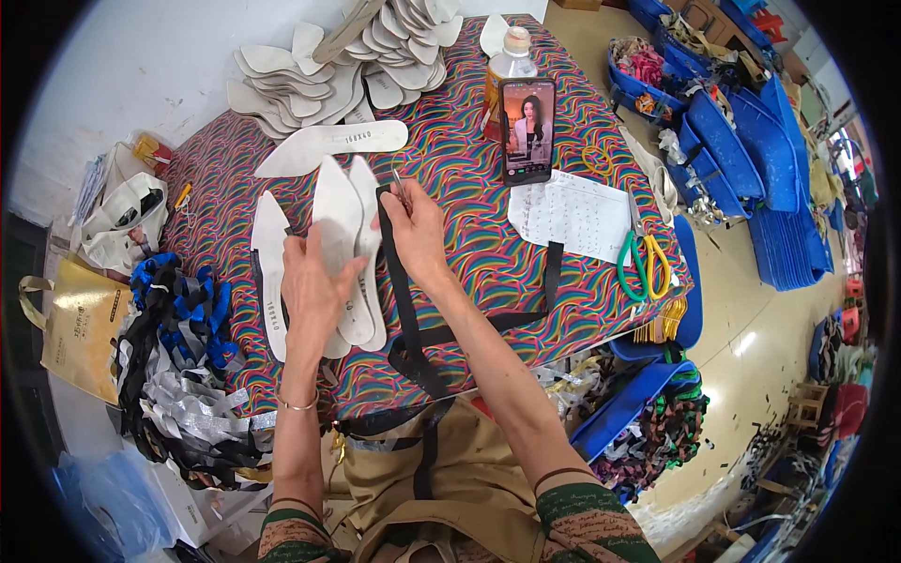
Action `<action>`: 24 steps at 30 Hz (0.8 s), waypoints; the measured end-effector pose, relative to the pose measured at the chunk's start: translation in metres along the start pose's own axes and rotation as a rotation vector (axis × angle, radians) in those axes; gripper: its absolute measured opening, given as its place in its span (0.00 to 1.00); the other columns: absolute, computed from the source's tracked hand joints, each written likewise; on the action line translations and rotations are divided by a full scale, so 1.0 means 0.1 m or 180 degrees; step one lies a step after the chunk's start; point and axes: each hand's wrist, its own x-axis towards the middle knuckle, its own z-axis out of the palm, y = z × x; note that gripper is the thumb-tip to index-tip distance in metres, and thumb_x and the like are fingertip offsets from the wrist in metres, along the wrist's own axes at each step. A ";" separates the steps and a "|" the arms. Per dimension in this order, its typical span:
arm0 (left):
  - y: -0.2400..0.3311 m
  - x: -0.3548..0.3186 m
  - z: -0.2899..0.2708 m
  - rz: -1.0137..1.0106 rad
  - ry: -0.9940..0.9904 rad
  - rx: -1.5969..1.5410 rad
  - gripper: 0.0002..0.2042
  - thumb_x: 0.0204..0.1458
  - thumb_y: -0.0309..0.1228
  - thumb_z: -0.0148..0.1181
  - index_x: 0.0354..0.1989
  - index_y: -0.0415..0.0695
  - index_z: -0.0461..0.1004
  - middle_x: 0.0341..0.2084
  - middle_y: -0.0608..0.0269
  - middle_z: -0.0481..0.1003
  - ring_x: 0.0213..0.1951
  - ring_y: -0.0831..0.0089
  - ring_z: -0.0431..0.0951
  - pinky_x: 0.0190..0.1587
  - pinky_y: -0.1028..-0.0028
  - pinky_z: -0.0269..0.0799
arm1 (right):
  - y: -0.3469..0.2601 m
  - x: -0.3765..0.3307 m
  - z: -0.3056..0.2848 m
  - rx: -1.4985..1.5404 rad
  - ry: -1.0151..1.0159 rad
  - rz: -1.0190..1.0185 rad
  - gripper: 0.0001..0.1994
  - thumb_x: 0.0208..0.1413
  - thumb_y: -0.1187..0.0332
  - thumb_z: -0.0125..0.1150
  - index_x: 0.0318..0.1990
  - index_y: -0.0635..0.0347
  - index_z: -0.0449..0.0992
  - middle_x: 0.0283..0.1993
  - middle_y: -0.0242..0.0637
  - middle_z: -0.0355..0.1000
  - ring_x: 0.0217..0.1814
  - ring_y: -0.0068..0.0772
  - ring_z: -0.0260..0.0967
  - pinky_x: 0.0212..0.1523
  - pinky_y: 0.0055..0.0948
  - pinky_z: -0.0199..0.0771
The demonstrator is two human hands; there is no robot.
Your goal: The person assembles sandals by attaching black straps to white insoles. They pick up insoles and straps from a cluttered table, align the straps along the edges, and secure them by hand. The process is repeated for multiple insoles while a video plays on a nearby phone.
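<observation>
My left hand (317,286) lies over several white shoe insoles, fingers bent at one side of the middle insole (336,202) and thumb at its other side. A further insole (368,310) lies partly under it on the right. Left of that hand lies another insole (270,235) with a black strip along its edge. My right hand (418,225) is closed on a black strap (406,305) near its upper end, beside the insole tips. A slim metal piece (398,178) sticks out above its fingers; its kind is unclear. The strap trails down and loops across the patterned cloth.
Stacked insoles (394,47) and a single insole (333,148) lie at the back. A phone (528,131) leans on a bottle (514,61). Scissors (644,263) and a paper sheet (582,214) lie right. Ribbon bundles (183,375) hang left; blue bins (723,141) stand right.
</observation>
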 end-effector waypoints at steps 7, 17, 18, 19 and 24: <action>-0.22 0.00 0.00 0.0204 -0.0171 -0.0073 0.35 0.46 0.45 0.69 0.57 0.33 0.64 0.37 0.34 0.73 0.37 0.39 0.77 0.39 0.53 0.72 | -0.85 -0.53 -0.33 0.0741 -0.1430 0.0583 0.06 0.62 0.71 0.55 0.39 0.65 0.71 0.26 0.26 0.70 0.26 0.15 0.68 0.26 0.24 0.66; -0.27 0.13 0.13 0.0217 -0.0223 -0.0380 0.37 0.41 0.35 0.67 0.61 0.36 0.59 0.35 0.37 0.75 0.37 0.47 0.79 0.40 0.57 0.73 | -0.25 -0.97 -0.22 -0.0653 -0.0914 -0.0069 0.06 0.63 0.70 0.54 0.42 0.64 0.71 0.27 0.41 0.75 0.29 0.36 0.73 0.30 0.33 0.70; -0.33 0.16 0.18 0.0286 -0.0127 -0.0400 0.38 0.41 0.34 0.67 0.61 0.36 0.57 0.34 0.38 0.75 0.34 0.49 0.79 0.38 0.58 0.74 | -0.22 -0.98 -0.21 -0.0727 -0.0884 -0.0154 0.06 0.62 0.70 0.54 0.43 0.63 0.71 0.27 0.42 0.75 0.30 0.43 0.76 0.30 0.37 0.71; -0.38 0.18 0.21 0.0356 -0.0030 -0.0419 0.38 0.41 0.34 0.67 0.62 0.36 0.56 0.33 0.39 0.75 0.32 0.52 0.80 0.35 0.59 0.74 | -0.18 -0.98 -0.19 -0.0895 -0.0827 -0.0302 0.06 0.62 0.70 0.54 0.44 0.62 0.71 0.27 0.42 0.75 0.30 0.44 0.76 0.30 0.37 0.71; -0.14 0.23 -0.03 -0.0301 -0.0789 -0.0942 0.43 0.37 0.33 0.67 0.62 0.32 0.51 0.33 0.37 0.75 0.30 0.49 0.79 0.34 0.61 0.75 | -0.14 -0.98 -0.18 -0.0911 -0.0900 -0.0237 0.08 0.60 0.72 0.55 0.45 0.60 0.70 0.30 0.44 0.76 0.34 0.48 0.76 0.32 0.41 0.72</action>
